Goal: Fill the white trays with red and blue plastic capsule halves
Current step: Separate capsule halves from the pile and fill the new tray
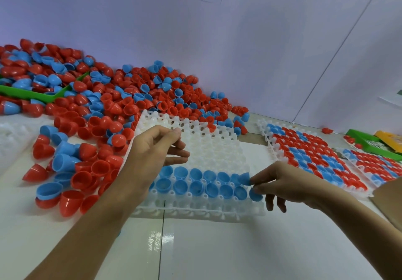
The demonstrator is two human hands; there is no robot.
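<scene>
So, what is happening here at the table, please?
A person is filling a white tray with capsule halves. Two rows of blue halves already sit near its front edge; the rest is unfilled. The right hand pinches a blue half at the rows' right end. The left hand hovers over the tray, holding nothing visible. A loose pile lies to the left.

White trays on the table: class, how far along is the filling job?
Done: two filled trays at right, plus two blue rows in the centre tray. In hand: the right hand pinches a blue half at the row's end; the left hand holds nothing. Left: the centre tray's bare far rows, with the loose pile waiting.
</scene>
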